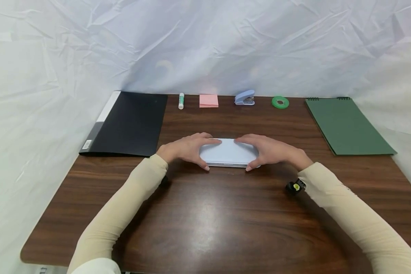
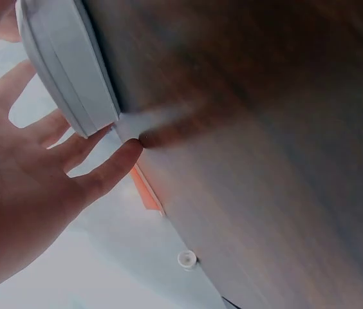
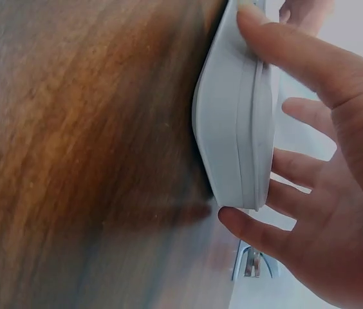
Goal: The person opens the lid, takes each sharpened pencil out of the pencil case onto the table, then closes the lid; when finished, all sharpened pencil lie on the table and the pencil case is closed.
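A pale blue-white flat case (image 1: 229, 153) with rounded ends lies at the middle of the brown table. My left hand (image 1: 191, 148) holds its left end, thumb at the front edge and index finger over the top. At the opposite end, my right hand (image 1: 271, 149) grips it in a mirrored way. The left wrist view shows a seam along the side of the case (image 2: 65, 58), with the fingers spread round its far side. In the right wrist view, the right thumb presses the near side of the case (image 3: 223, 116).
Along the back stand a glue stick (image 1: 181, 101), pink sticky notes (image 1: 209, 100), a light blue stapler (image 1: 244, 98) and a green tape roll (image 1: 274, 102). A black folder (image 1: 133, 121) lies left, a green spiral pad (image 1: 351, 125) right. White sheeting (image 1: 205, 49) hangs behind the table (image 1: 219, 213).
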